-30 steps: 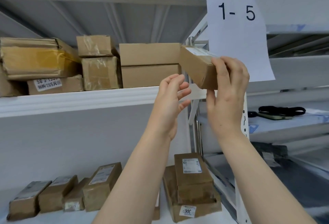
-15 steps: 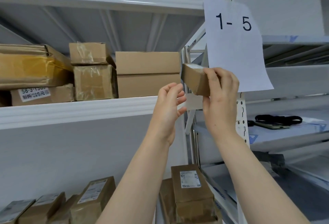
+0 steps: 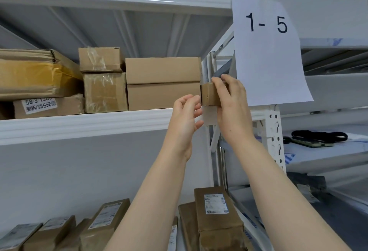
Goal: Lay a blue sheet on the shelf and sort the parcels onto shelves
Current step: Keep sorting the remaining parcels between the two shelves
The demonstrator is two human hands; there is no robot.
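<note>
Head view: right grip (image 3: 232,109) clamped on small parcel (image 3: 209,94) at upper shelf (image 3: 79,123), left grip (image 3: 184,117) apart.

In front of you, the white shelf (image 3: 79,123) carries, left to right, a labelled carton (image 3: 47,107), a taped box (image 3: 105,93) and a plain carton (image 3: 163,96), each with another box stacked on top.

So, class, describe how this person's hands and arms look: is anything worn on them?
Nothing worn shows. The left hand and right hand are bare: no gloves, rings or watch visible. Both forearms are uncovered to the frame's bottom edge, without sleeves.
</note>
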